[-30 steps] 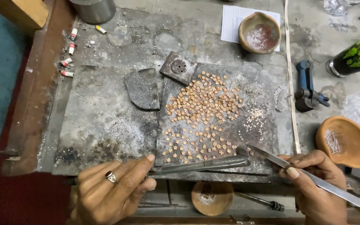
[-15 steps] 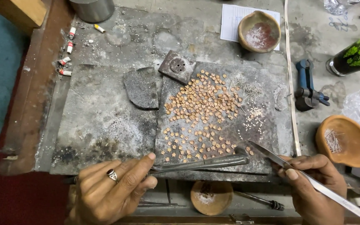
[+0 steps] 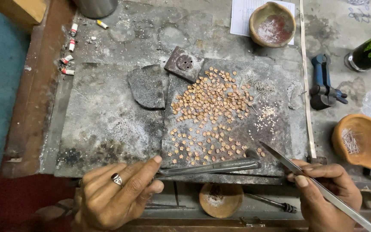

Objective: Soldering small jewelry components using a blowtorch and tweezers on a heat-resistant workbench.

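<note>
My left hand (image 3: 117, 193), with a ring on one finger, grips dark metal tongs (image 3: 211, 166) that lie along the near edge of a grey stone slab (image 3: 108, 124). My right hand (image 3: 327, 193) holds long steel tweezers (image 3: 288, 162), their tip pointing up-left near the lower right of the slab. Several small copper-coloured pieces (image 3: 211, 107) are spread over the slab's right half, denser at the top, sparser near the tongs. Tiny pale beads (image 3: 265, 118) lie to their right.
A square metal block with holes (image 3: 184, 63) and a curved dark stone (image 3: 146, 86) sit above. Clay bowls stand at top (image 3: 272, 23), right (image 3: 361, 139) and below the bench edge (image 3: 220, 199). A blue tool (image 3: 323, 81) and a long thin strip (image 3: 306, 77) lie right.
My right hand has shifted slightly right and down, drawing the tweezers' tip a little away from the copper pieces. My left hand and the tongs have stayed put.
</note>
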